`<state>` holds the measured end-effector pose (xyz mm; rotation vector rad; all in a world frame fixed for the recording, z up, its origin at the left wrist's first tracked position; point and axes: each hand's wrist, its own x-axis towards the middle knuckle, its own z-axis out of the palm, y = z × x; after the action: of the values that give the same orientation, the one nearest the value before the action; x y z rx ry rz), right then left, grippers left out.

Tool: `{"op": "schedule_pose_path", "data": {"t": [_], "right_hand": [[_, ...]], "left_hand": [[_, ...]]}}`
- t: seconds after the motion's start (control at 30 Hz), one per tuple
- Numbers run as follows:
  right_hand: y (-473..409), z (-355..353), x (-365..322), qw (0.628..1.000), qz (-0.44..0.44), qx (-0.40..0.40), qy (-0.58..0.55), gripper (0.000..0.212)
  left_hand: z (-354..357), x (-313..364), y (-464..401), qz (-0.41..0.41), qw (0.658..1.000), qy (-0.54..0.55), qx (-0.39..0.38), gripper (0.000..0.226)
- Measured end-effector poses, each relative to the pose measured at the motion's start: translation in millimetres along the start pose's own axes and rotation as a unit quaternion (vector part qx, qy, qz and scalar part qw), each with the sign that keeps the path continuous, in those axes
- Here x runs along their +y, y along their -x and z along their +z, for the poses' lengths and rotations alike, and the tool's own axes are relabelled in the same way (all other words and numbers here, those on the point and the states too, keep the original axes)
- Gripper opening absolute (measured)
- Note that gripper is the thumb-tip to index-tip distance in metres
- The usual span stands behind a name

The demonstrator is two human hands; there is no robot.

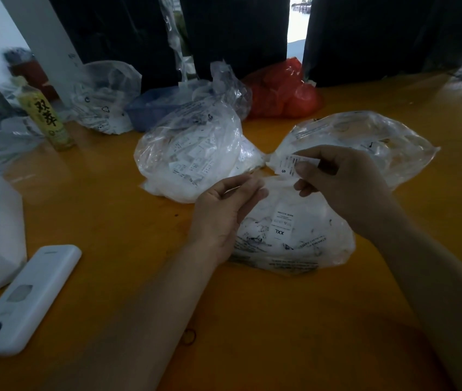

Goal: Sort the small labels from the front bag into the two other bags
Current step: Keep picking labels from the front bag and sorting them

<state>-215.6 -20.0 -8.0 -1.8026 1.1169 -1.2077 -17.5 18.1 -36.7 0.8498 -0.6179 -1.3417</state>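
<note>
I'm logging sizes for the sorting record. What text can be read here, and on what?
"S": label pinched in the right hand.
"XXL": label inside the front bag.
"双" plus a second, unclear character: yellow bottle.
Fine print on the labels, bags and white device: too small or blurred to read.

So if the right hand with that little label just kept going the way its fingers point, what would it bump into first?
Probably the left hand. The right hand, pinching the S label, points leftward above the front bag; depth is unclear, so it might pass and reach the fuller bag.
</note>
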Motion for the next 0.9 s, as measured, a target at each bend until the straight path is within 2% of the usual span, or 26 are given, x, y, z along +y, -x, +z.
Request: {"op": "schedule_pose_path", "data": {"t": [0.23,0.4,0.53,0.63,0.77,0.83,0.9], "right_hand": [[0.6,2.8,-2.8,0.998,-0.040,0.023,0.038,0.014],[3.4,7.3,-2.5,0.988,-0.058,0.036,0.137,0.013],[3.4,8.1,-1.0,0.982,-0.053,0.008,0.181,0.014],[4.0,10.0,1.2,0.978,-0.043,-0.024,0.203,0.022],[4.8,13.4,1.4,0.986,-0.028,-0.033,0.160,0.038],[3.6,13.2,1.7,0.992,-0.015,-0.006,0.123,0.032],[2.3,12.3,2.7,0.995,0.000,0.020,0.093,0.016]], "left_hand": [[-2.5,-3.2,-3.8,0.002,1.000,-0.011,-0.023,0.028],[-2.7,-4.3,-3.2,0.008,0.999,-0.036,-0.037,0.043],[-1.6,-5.0,-1.5,0.026,0.997,-0.069,-0.033,0.026],[-0.3,-5.9,0.7,0.056,0.990,-0.125,-0.025,0.015],[-0.1,-5.6,3.4,0.059,0.982,-0.176,-0.035,0.014],[1.0,-4.2,5.2,0.054,0.983,-0.172,-0.038,0.016],[2.6,-3.1,6.1,0.048,0.985,-0.160,-0.037,0.016]]}}
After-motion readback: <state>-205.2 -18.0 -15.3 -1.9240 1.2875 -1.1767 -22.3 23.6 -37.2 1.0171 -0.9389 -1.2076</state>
